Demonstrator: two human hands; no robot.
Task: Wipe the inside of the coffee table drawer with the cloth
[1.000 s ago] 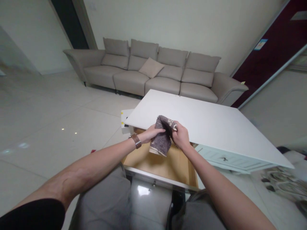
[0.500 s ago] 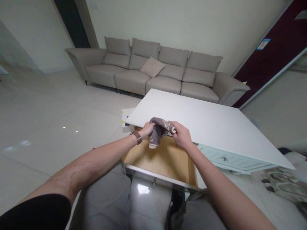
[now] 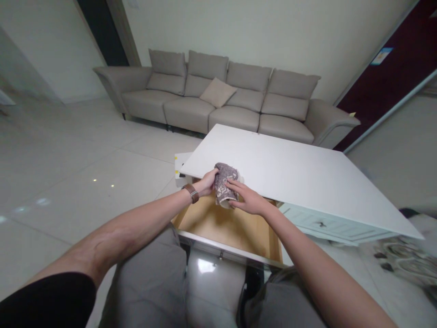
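Observation:
A folded, purple-brown towel (image 3: 226, 180) with a cream pattern and a pale edge is held up above an open drawer (image 3: 218, 225). My left hand (image 3: 206, 182) grips its left side, with the thumb on the front and the other fingers hidden behind. On the towel's right side lies my right hand (image 3: 247, 198), its fingers stretched out and apart against the fabric. The drawer's wooden bottom shows beneath both hands. A brown strap circles my left wrist.
The drawer projects from a white coffee table (image 3: 290, 168) toward my knees. A second drawer front (image 3: 322, 223) is closed at right. A white box (image 3: 180, 168) stands left of the table. Behind it is a long grey-brown sofa (image 3: 187, 109). A patterned rug (image 3: 409, 257) lies at right.
The towel has gone from a drooping, bent roll to a more compact upright fold. My right hand has let go of its end and now lies across its front; my left hand keeps its grip.

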